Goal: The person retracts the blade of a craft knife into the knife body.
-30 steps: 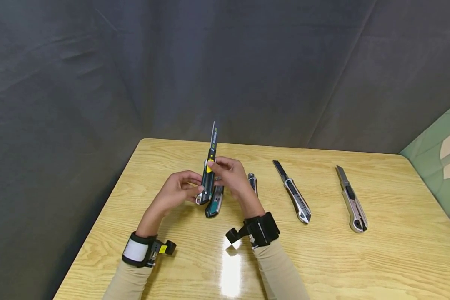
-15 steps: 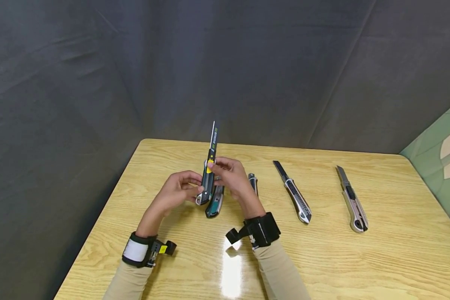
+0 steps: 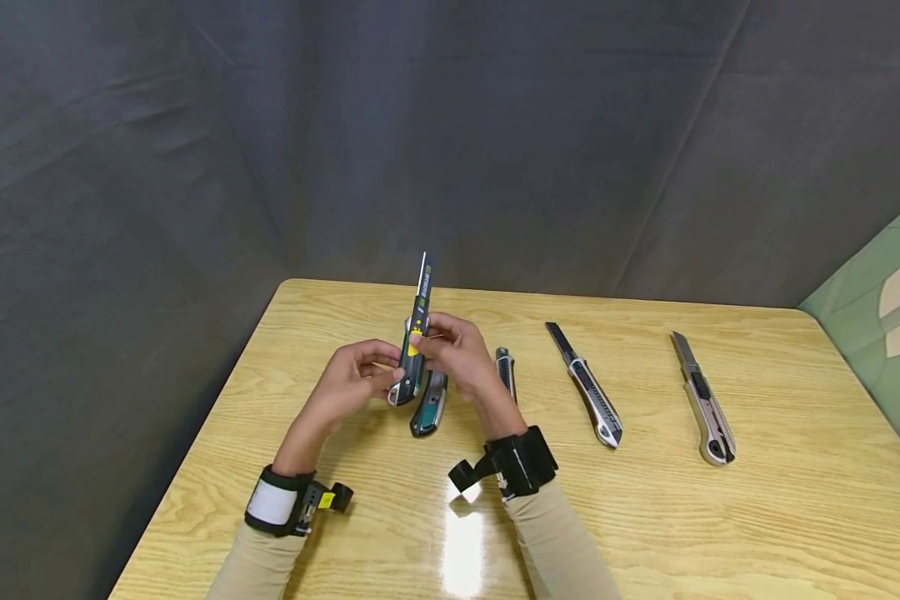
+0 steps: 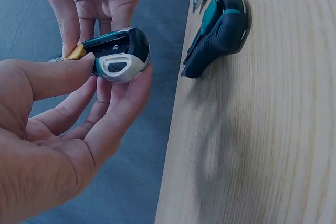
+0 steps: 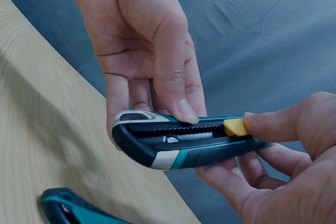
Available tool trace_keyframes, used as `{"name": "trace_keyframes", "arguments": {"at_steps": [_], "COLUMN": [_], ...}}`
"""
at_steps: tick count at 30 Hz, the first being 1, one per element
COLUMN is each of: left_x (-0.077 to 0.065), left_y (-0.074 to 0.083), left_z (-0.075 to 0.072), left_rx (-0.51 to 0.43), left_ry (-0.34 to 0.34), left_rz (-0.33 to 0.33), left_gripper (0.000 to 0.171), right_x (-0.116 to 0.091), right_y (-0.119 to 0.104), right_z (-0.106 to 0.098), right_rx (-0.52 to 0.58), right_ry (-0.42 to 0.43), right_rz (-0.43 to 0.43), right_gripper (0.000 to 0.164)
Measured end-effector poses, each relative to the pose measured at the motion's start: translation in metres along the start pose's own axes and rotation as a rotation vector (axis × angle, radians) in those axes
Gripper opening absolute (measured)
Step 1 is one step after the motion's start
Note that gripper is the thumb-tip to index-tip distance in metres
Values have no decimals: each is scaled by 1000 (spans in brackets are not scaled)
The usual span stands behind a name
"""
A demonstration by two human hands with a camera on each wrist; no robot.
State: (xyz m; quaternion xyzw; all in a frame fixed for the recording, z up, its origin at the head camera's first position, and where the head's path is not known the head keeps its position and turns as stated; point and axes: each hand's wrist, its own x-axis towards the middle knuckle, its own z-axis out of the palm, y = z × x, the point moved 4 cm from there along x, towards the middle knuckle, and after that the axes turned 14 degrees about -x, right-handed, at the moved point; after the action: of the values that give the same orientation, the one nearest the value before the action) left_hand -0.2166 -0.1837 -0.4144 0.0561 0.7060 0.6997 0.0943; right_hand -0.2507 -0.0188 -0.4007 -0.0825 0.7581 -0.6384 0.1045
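Gripping raised cutter (image 3: 410, 365), left hand (image 3: 351, 382), right hand (image 3: 462, 357), cutter beneath (image 3: 429, 408) partly hidden.

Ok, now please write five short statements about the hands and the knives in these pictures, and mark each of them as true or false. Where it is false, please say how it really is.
1. The right hand touches the yellow slider of the held knife. True.
2. Only one hand holds this knife. False: the left hand also grips it, at the end away from the slider.
3. The rightmost knife on the table has its blade out. True.
4. The held knife rests on the table. False: it is up in the air.
5. One knife is partly hidden behind the right arm. True.
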Motion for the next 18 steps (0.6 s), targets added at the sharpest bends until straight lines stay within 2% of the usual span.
{"name": "trace_keyframes", "arguments": {"at_steps": [18], "left_x": [-2], "left_y": [3], "left_z": [-3], "left_rx": [6], "left_ry": [4], "left_rz": [14], "left_gripper": [21], "right_x": [-1], "right_y": [-3], "right_z": [3], "right_rx": [-17], "right_ry": [-45], "right_rz": [-1], "right_gripper": [26]}}
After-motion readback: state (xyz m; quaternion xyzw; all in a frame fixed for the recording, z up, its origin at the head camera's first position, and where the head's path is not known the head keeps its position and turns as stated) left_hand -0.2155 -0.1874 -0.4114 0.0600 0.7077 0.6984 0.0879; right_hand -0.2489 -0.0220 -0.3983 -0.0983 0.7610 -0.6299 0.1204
